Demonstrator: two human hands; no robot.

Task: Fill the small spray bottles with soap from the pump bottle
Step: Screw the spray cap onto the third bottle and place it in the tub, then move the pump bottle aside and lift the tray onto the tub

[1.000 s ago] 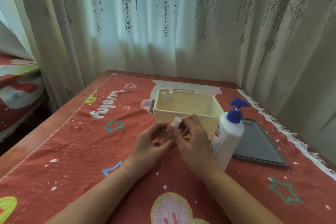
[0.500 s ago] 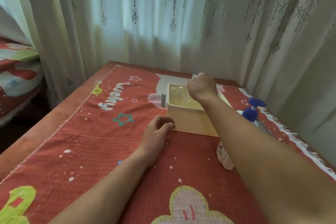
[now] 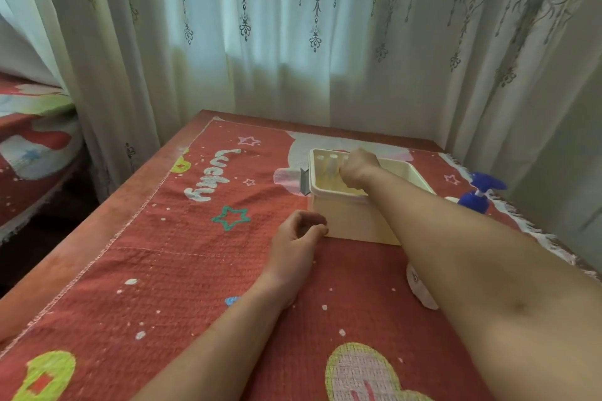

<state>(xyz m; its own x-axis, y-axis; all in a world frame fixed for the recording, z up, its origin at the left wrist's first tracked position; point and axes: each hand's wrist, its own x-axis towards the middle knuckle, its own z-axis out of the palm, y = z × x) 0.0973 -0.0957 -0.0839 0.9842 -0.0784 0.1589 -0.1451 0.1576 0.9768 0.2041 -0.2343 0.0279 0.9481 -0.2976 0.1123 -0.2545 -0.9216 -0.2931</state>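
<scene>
Right hand [image 3: 356,168] curled inside bin [image 3: 351,221] beside spray bottles [image 3: 333,165], grip contents indeterminable; left hand [image 3: 294,238] loosely curled, empty, at bin's near corner

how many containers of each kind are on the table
cream tub: 1
small spray bottles: 2 in view, standing in the cream tub
pump bottle: 1
total: 4; the right hand, reaching into the tub, may hide another
</scene>
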